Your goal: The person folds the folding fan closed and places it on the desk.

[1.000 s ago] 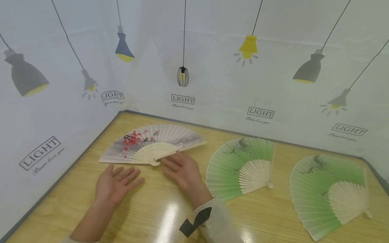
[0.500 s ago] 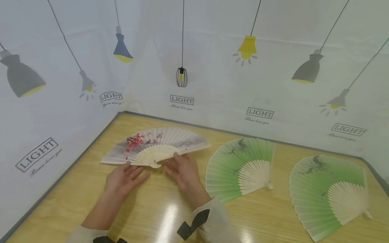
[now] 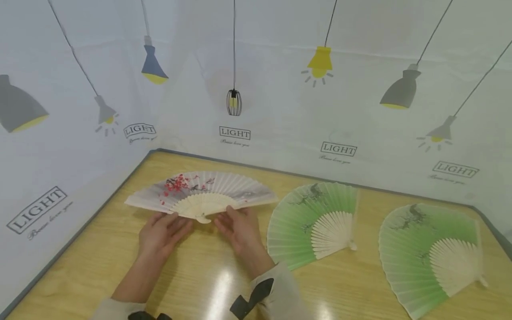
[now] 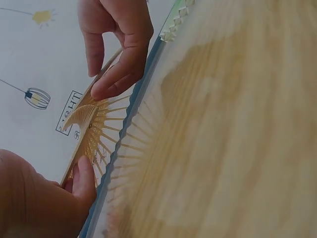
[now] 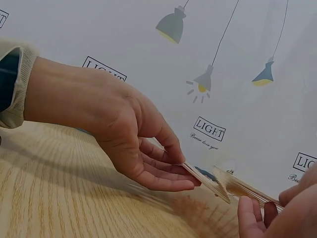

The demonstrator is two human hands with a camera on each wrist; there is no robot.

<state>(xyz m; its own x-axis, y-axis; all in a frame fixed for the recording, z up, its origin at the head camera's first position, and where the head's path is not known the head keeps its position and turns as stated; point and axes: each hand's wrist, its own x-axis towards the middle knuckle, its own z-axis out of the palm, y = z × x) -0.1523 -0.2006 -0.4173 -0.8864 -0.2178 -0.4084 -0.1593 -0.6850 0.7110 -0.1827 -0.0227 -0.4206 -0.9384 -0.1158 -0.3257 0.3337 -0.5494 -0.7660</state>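
A spread folding fan (image 3: 232, 184), pale grey-white with red blossoms and cream ribs, is held between both hands near its pivot. My left hand (image 3: 158, 233) grips its left outer rib, thumb on top and fingers beneath. On the other side my right hand (image 3: 242, 226) pinches the right outer rib the same way. In the right wrist view the left hand (image 5: 124, 126) and the fan's ribs (image 5: 242, 188) are above the table. The left wrist view shows the right hand (image 4: 119, 39) and left hand (image 4: 44, 198) either side of the hooked pivot end.
Two green folding fans lie spread on the wooden table (image 3: 192, 275): one (image 3: 292, 226) just right of my right hand, the other (image 3: 404, 253) farther right. A white cloth wall (image 3: 276, 111) printed with lamps rises along the table's back and left edges.
My left hand has moved right and forward to the blossom fan and now grips its left rib. The right hand has taken hold too, and the fan has risen off the table.
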